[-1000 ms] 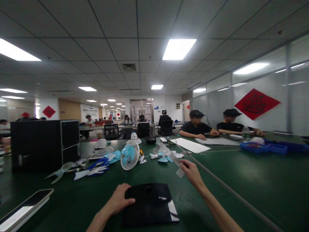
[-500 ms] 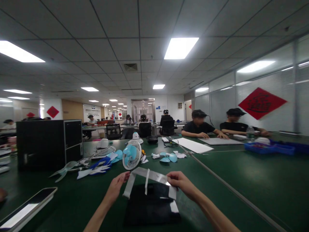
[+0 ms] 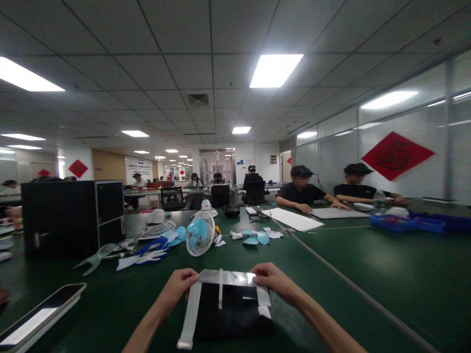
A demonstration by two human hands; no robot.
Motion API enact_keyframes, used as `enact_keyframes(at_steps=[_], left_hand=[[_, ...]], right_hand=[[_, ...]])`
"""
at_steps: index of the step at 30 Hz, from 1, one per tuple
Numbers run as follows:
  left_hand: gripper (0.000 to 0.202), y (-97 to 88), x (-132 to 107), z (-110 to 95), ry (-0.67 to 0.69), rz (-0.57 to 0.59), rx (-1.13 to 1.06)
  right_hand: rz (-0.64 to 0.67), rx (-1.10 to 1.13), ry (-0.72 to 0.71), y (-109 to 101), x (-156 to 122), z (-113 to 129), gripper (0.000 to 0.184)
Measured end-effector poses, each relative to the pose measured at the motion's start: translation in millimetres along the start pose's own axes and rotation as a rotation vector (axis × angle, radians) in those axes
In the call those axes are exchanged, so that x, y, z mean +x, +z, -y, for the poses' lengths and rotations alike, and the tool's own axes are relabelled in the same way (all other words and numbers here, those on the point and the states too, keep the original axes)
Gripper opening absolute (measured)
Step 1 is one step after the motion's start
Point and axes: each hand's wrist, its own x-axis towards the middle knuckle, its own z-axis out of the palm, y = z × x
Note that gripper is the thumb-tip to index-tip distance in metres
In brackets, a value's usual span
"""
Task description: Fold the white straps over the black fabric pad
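Across the green bench (image 3: 368, 279) stood a blue tray (image 3: 392, 226), its contents too small to tell. The left hand (image 3: 182, 280) and right hand (image 3: 271, 280) pinched the clear strip (image 3: 235, 278) near its far corners, lower over the panel (image 3: 228, 321) than half a second earlier.

Red diamond (image 3: 398, 156), unreadable black characters, wall sign (image 3: 147, 168), blurred lettering

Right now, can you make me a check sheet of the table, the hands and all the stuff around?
Surface: dark green table.
Things in hand: translucent strip over black panel; contact unclear.
Clutter: blue-bladed fan, blue-and-white gloves, smartphone.
Hands: left hand pinches the strip's left corner, right hand its right.
Cables: black cable beside white sheet.
Surroundings: black computer tower at left; two seated people and red diamond-shaped wall hanging at right.
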Motion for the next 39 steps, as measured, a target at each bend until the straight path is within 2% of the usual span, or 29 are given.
enact_keyframes(at_steps=[3, 5, 8, 13, 18, 30, 39], left_hand=[[0.043, 1.8, -7.9, -2.8, -0.113, 0.214, -0.075], [0.040, 3.9, -12.8, -4.0, -0.190, 0.335, -0.039], [0.039, 7.7, -15.4, -2.4, -0.241, 0.401, 0.057], [0.037, 12.3, -8.9, 7.6, -0.257, 0.385, 0.246], [0.030, 16.2, -4.9, 12.8, -0.156, 0.343, 0.390], [0.029, 20.2, -8.7, 3.6, -0.171, 0.317, 0.524], [0.027, 22.5, -10.6, -1.7, -0.184, 0.303, 0.562]], right_hand=[[0.026, 0.060, 0.072, -3.5, -12.4, 2.7, 0.021], [0.062, 0.083, 0.110, -4.8, -22.6, 1.1, 0.019], [0.117, 0.040, 0.154, -4.4, -32.8, -9.6, 0.017], [0.027, -0.225, 0.144, 0.4, -26.0, -37.9, 0.014], [-0.006, -0.359, 0.122, 3.7, -17.4, -51.8, 0.016], [-0.080, -0.521, 0.078, 6.0, -18.6, -53.7, 0.016], [-0.115, -0.593, 0.086, 9.1, -24.3, -43.1, 0.018]])
